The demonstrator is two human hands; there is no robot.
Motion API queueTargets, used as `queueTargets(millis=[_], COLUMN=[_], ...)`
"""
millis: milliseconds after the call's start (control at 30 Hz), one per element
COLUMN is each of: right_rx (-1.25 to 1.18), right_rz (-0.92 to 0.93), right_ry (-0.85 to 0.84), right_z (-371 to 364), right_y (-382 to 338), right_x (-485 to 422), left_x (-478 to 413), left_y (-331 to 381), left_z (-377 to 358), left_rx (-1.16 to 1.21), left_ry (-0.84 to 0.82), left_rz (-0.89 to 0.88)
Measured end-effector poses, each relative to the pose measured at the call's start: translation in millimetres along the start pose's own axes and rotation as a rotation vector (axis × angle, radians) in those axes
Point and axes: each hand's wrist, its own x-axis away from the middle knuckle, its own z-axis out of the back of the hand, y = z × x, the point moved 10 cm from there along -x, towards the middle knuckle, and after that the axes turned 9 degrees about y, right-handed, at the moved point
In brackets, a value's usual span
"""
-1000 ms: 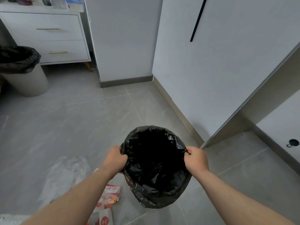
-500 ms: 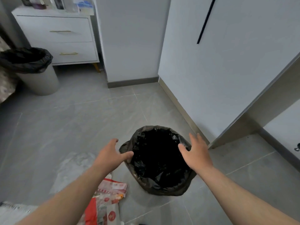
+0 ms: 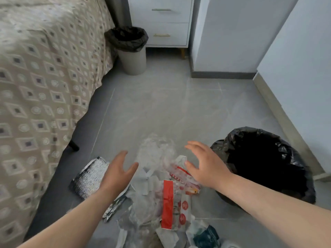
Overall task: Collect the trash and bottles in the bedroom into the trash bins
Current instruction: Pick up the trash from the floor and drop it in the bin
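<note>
A heap of trash lies on the grey floor in front of me: clear plastic wrap (image 3: 155,149), a red and white wrapper (image 3: 168,206), a silver foil bag (image 3: 89,178) and a dark green packet (image 3: 207,235). My left hand (image 3: 118,172) hovers open over the foil bag's right edge. My right hand (image 3: 206,165) is open above the wrappers, fingers spread. A bin lined with a black bag (image 3: 265,161) stands just right of my right hand. A second lined bin (image 3: 130,51) stands far back by the bed.
A bed with a patterned beige cover (image 3: 35,86) fills the left side; one of its dark legs (image 3: 73,145) shows. A white drawer unit (image 3: 164,22) stands at the back. White walls with skirting (image 3: 279,111) close the right side.
Both hands let go of the black-lined bin's rim and opened. My view swung left and down, so the bin now sits at the right and the trash heap and bed have come into view.
</note>
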Motion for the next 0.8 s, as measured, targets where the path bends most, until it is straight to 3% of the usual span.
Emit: queueTargets(millis=[100,233,300,433,600,800], right_rx=[-0.025,-0.025,-0.087,-0.132,-0.099,-0.186], right_rz=[-0.166,-0.526,-0.729,-0.973,-0.988,-0.872], right_ry=[-0.228,-0.485,-0.532,-0.422,-0.346,-0.344], right_z=[-72,-160,-190,-232,-251,-220], right_y=[18,63,83,128,145,118], right_x=[-2,17,32,44,44,33], left_x=[-4,-4,-9,-15,-27,-37], left_y=[-49,-86,-102,-108,-115,-109], left_z=[-32,-77,-94,-113,-123,-135], left_rx=[-0.003,0.05,0.057,-0.028,-0.108,-0.278], left_ry=[-0.109,-0.223,-0.193,-0.144,-0.152,-0.302], left_rz=[0.137,0.311,0.39,0.476,0.426,0.155])
